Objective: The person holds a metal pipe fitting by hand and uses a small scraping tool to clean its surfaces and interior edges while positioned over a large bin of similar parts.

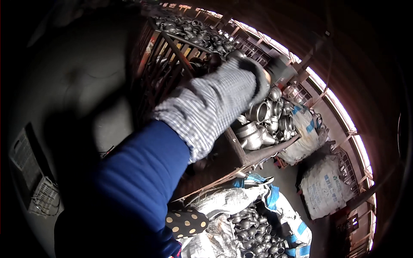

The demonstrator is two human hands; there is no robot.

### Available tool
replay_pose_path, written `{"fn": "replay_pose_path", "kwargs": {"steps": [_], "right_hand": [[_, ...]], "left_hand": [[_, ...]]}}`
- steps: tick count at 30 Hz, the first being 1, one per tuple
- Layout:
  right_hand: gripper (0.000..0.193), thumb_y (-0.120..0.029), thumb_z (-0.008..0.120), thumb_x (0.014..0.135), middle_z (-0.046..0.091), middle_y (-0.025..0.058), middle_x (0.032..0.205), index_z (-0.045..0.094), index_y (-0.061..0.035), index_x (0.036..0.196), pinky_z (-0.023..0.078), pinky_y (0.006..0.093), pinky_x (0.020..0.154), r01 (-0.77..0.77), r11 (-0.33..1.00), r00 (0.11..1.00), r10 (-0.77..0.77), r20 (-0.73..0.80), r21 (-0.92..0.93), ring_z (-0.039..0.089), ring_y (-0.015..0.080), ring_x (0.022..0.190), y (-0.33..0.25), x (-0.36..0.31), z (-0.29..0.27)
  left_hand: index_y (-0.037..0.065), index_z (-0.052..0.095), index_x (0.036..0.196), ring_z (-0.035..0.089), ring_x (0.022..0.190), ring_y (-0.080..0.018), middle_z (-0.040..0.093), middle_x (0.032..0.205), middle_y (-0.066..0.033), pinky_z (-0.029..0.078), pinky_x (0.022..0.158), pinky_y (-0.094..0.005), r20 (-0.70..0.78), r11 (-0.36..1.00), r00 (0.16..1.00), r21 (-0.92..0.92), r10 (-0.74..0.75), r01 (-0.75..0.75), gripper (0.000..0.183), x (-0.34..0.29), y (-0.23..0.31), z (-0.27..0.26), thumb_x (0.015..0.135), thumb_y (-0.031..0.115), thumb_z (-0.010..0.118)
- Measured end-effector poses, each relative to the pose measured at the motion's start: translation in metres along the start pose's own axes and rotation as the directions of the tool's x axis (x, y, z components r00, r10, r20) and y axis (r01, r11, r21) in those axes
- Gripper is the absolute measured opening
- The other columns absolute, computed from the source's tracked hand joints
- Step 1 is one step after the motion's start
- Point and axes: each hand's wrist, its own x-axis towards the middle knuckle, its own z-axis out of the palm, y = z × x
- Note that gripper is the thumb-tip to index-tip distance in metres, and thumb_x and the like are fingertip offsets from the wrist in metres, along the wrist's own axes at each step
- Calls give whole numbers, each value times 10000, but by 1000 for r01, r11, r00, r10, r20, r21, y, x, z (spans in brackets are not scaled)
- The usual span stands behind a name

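My left arm reaches across the view in a blue sleeve (137, 165) with a grey-and-white checked cuff cover (215, 103). Only a small sliver of my left hand (267, 78) shows past the cuff; its fingers are hidden and blurred. It is over a metal-framed bin (235, 144) heaped with shiny metal pipe fittings (254, 135). Beside the cuff's end is a blurred dark grey shape (282, 71); I cannot tell whether my hand touches it. My right hand does not show.
Below the bin an open white-and-blue woven sack (275, 198) holds smaller metal fittings (258, 234). Polka-dot cloth (187, 222) lies beside it. More sacks (325, 185) stand right. A barred cage (172, 53) and heaped fittings (193, 32) are beyond; a plastic basket (45, 195) sits left.
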Motion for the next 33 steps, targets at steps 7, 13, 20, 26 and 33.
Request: {"fn": "replay_pose_path", "kwargs": {"steps": [7,13,20,26,33], "right_hand": [[387,-126,506,867,654,88,780,558,22,1222,386,239,418,26,999,1000,-26,-6,-19,500,123,490,-1,3,3],[417,-94,498,849,650,68,751,557,31,1241,399,242,434,233,972,968,-234,-89,-25,519,128,506,0,-12,-22],[384,-132,493,935,586,24,743,527,-6,1296,303,199,448,242,929,969,-217,-119,279,383,42,494,-51,-55,-17],[375,-222,522,960,584,20,745,549,-41,1287,298,198,460,284,912,956,-245,-162,295,396,46,512,-60,-69,-28],[421,-211,515,937,567,22,720,527,24,1286,305,204,486,156,919,965,-64,-254,363,406,57,521,-89,-76,-33]], "left_hand": [[116,686,962,646,820,-257,675,852,-117,507,787,-394,661,883,593,-408,461,-232,422,-160,155,201,698,440,742],[107,690,978,649,860,-260,686,884,-114,503,798,-390,665,710,251,-675,704,-202,424,-287,248,278,691,416,729],[93,708,892,662,817,-224,699,823,-82,505,776,-365,771,834,392,-551,502,16,329,-443,157,352,710,367,710],[98,700,903,644,880,-261,673,929,-89,501,793,-363,905,972,361,-234,224,-16,206,-557,-1,324,830,288,666],[69,688,898,601,926,-211,663,942,-84,466,833,-320,926,878,29,348,-378,328,275,-673,-111,322,729,271,768]]}}
